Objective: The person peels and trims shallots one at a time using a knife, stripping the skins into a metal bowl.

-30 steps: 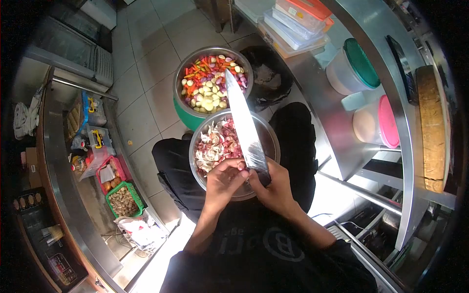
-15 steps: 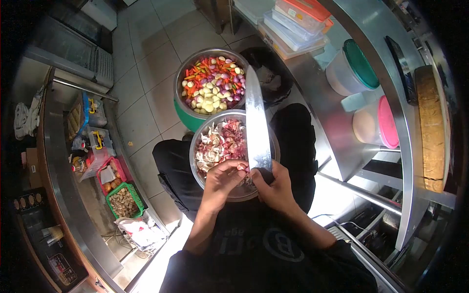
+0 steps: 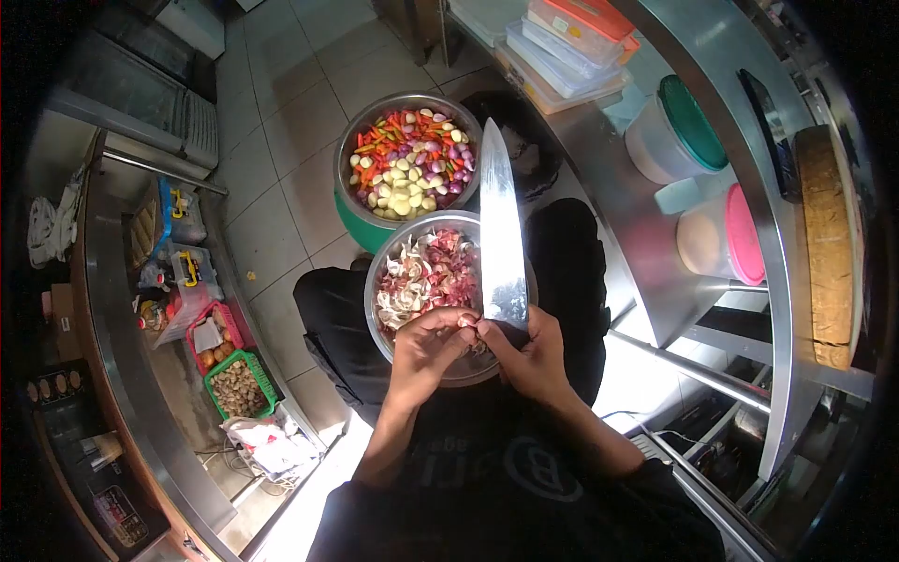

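Observation:
My left hand (image 3: 423, 353) pinches a small shallot (image 3: 465, 320) between thumb and fingertips. In my right hand (image 3: 532, 354) is a large knife (image 3: 503, 234), its broad blade pointing away from me and upward; my right thumb reaches the shallot. Both hands are over the near edge of a metal bowl (image 3: 373, 328) on my lap, which holds pale and reddish peels (image 3: 426, 276). Just beyond it, a second metal bowl (image 3: 342, 178) contains red and orange chillies (image 3: 403, 125), purple shallots (image 3: 438, 173) and peeled garlic cloves (image 3: 401, 195).
Under the far bowl is something green (image 3: 359, 225). A dark bin-like container (image 3: 543, 159) stands beside it. To the right, a metal shelf (image 3: 646, 281) carries lidded tubs (image 3: 665, 140). On the left shelf are a green basket (image 3: 267, 398) and a pink basket (image 3: 234, 328).
The knife has shifted slightly right and its tip now angles less to the left. My right thumb has moved closer to the shallot, while the left hand stays nearly in place.

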A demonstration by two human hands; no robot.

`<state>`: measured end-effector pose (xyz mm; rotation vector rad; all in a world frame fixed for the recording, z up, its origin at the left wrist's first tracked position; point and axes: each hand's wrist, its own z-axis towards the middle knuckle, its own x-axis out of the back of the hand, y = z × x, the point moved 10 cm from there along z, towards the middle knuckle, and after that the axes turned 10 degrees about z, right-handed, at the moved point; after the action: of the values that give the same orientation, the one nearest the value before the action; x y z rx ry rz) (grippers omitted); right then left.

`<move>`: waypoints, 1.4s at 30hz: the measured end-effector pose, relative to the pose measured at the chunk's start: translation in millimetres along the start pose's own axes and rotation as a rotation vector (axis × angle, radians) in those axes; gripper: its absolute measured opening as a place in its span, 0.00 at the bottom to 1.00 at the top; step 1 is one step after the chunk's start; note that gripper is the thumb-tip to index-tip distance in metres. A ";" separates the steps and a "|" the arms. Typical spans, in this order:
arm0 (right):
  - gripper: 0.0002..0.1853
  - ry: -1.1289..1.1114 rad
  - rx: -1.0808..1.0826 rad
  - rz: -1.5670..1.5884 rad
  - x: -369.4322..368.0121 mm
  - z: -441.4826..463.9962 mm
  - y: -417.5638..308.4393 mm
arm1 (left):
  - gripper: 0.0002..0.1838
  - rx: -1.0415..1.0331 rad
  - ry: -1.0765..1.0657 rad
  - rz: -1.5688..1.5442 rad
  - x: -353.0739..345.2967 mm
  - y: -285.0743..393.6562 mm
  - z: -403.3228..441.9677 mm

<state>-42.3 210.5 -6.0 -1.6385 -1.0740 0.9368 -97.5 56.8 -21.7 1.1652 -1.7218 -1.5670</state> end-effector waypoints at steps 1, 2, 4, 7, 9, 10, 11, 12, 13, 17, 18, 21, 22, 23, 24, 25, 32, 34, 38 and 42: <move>0.10 0.000 0.000 0.000 0.3 -0.7 1.3 | 0.10 0.000 0.000 0.000 0.2 -0.8 -0.1; 0.10 -0.001 -0.024 0.015 1.1 -1.2 5.3 | 0.10 -0.001 0.000 -0.007 0.2 -2.7 0.3; 0.10 -0.001 -0.050 0.030 0.0 -3.0 6.9 | 0.10 0.000 0.000 -0.015 1.1 -9.0 -0.3; 0.11 0.001 0.030 -0.004 -5.1 -4.8 -2.6 | 0.13 0.067 -0.006 -0.061 2.7 -24.1 -0.4; 0.11 -0.017 0.130 -0.070 -7.9 -6.3 -2.2 | 0.13 0.045 0.028 -0.043 5.0 -23.1 -0.4; 0.11 -0.017 0.129 -0.069 -8.0 -7.2 -2.5 | 0.13 0.047 0.028 -0.043 4.5 -22.6 0.1; 0.11 -0.022 0.093 -0.052 -8.9 -7.8 -1.9 | 0.13 0.025 0.025 -0.016 3.8 -19.1 1.1; 0.12 -0.027 0.057 -0.034 -10.2 -8.2 -0.6 | 0.12 0.004 0.023 0.011 3.1 -15.4 1.2; 0.12 -0.027 0.056 -0.032 -10.8 -8.1 -0.8 | 0.12 0.005 0.024 0.012 2.5 -14.5 0.8; 0.12 -0.045 -0.089 0.093 -9.8 -8.0 5.3 | 0.13 -0.047 0.047 -0.091 6.7 -16.2 0.1; 0.13 -0.060 -0.216 0.171 -12.0 -10.0 15.2 | 0.14 -0.062 0.039 -0.156 7.4 -16.0 0.5; 0.14 -0.036 -0.163 0.239 -12.3 -8.6 18.7 | 0.16 -0.012 0.010 -0.289 5.6 -20.5 2.4; 0.14 -0.036 -0.163 0.239 -11.7 -8.5 17.5 | 0.16 -0.012 0.010 -0.289 5.5 -19.1 2.6; 0.14 -0.041 -0.185 0.252 -11.7 -9.2 17.6 | 0.16 0.022 -0.004 -0.341 3.2 -20.2 2.4; 0.14 -0.047 -0.208 0.266 -12.3 -9.8 17.9 | 0.17 0.056 -0.018 -0.392 1.1 -22.2 2.2; 0.14 -0.048 -0.209 0.267 -12.7 -9.7 16.9 | 0.17 0.056 -0.017 -0.391 1.6 -23.4 3.0; 0.13 -0.032 -0.192 0.280 -9.9 -6.0 16.3 | 0.10 0.049 0.008 -0.351 1.5 -22.4 2.0; 0.13 -0.043 -0.158 0.279 -10.1 -5.1 13.7 | 0.09 0.028 -0.012 -0.211 3.9 -19.5 2.5; 0.14 -0.011 -0.278 0.391 -9.1 -8.8 22.7 | 0.11 0.057 -0.088 -0.344 -2.0 -13.8 1.4; 0.15 -0.052 -0.342 0.513 -15.5 -10.1 22.2 | 0.12 0.084 -0.131 -0.517 -4.5 -25.0 -1.0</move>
<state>-33.0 189.0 -22.8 -2.2481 -0.8955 1.1721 -88.5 61.3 -45.0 1.6826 -1.6626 -1.9158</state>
